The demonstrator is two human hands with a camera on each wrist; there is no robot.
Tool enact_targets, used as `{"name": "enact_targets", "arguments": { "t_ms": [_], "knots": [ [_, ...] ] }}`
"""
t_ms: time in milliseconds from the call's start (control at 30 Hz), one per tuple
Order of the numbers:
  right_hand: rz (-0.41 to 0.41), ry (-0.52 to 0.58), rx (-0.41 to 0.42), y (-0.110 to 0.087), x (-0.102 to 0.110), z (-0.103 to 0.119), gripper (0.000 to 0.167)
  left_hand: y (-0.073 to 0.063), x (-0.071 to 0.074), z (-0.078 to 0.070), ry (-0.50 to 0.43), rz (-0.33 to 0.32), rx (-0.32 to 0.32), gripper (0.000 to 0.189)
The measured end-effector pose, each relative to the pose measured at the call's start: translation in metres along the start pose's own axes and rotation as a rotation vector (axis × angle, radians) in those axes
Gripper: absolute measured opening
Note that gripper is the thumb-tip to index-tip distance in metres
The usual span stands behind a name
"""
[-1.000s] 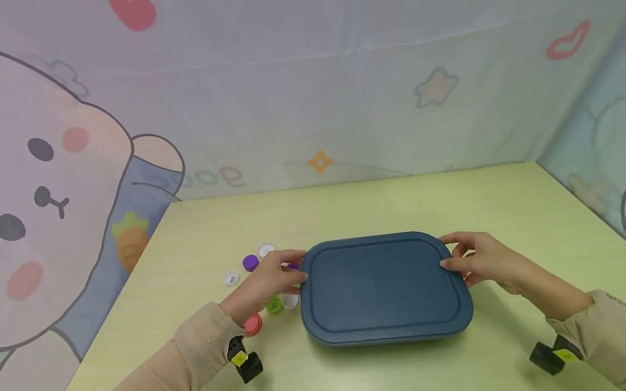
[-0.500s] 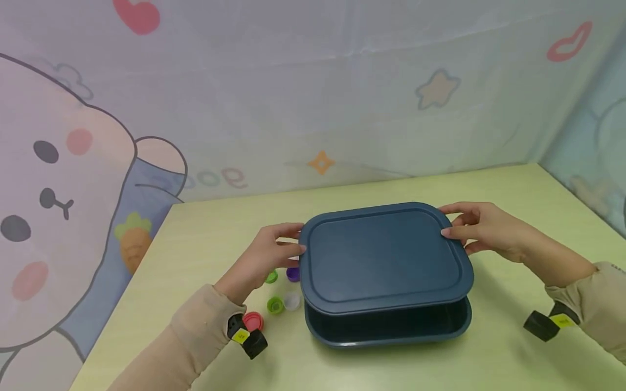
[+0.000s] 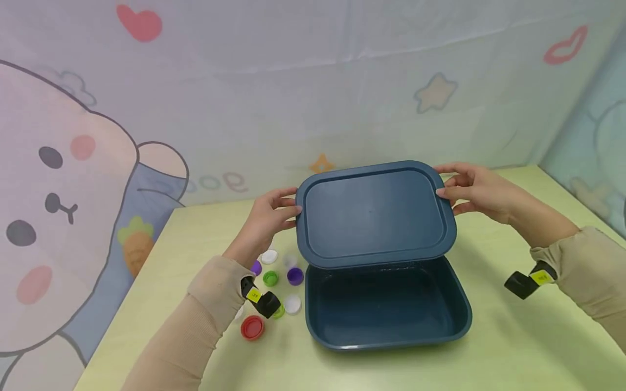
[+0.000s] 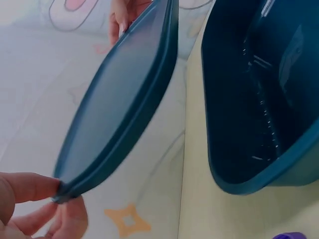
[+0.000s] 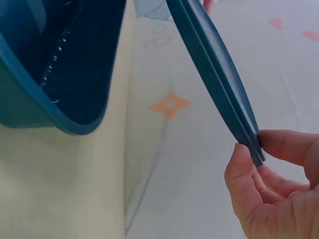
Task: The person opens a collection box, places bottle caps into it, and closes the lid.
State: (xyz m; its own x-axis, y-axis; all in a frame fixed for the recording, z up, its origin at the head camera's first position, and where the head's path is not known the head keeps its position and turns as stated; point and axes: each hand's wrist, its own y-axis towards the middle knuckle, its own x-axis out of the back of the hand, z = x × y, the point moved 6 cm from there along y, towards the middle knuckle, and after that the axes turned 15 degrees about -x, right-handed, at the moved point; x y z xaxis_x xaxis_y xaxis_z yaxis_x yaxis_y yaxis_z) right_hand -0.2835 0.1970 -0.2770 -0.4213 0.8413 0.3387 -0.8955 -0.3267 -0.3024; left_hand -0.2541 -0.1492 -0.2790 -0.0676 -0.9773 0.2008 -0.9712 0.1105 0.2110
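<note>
In the head view, the left hand (image 3: 269, 214) and right hand (image 3: 481, 190) pinch the short ends of the lid (image 3: 374, 214), which is tilted over the far side of the open box (image 3: 386, 312); caps (image 3: 295, 276) lie on the table (image 3: 513, 347) beside the box, some partly behind the left sleeve (image 3: 215, 298). Dropping that forearm could sweep the caps, since its wrist camera (image 3: 266, 304) hangs in front of them. In the left wrist view, thumb and fingers grip only the lid's edge, apart from the box; so shallow a hold might slip if the ends rose unevenly. In the right wrist view, the thumb and fingertips likewise pinch just the edge; letting go early would probably swing the lid down onto the box's rim.
</note>
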Motion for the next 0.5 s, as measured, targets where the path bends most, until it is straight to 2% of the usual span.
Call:
{"name": "enact_targets", "arguments": {
  "t_ms": [133,233,333,500],
  "knots": [
    [-0.017,0.031,-0.001,0.010,0.004,0.004,0.062,0.011,0.003,0.002,-0.026,-0.061,-0.015,0.043],
    [-0.030,0.053,0.002,0.017,0.005,0.005,0.061,0.019,0.004,0.005,-0.038,-0.082,-0.025,0.041],
    [-0.038,0.086,0.000,0.023,0.006,0.004,0.059,0.025,0.005,0.008,-0.052,-0.087,-0.021,0.039],
    [-0.031,0.165,0.012,0.032,0.006,0.000,0.053,0.033,0.008,0.010,-0.014,-0.069,-0.036,0.036]
  ]
}}
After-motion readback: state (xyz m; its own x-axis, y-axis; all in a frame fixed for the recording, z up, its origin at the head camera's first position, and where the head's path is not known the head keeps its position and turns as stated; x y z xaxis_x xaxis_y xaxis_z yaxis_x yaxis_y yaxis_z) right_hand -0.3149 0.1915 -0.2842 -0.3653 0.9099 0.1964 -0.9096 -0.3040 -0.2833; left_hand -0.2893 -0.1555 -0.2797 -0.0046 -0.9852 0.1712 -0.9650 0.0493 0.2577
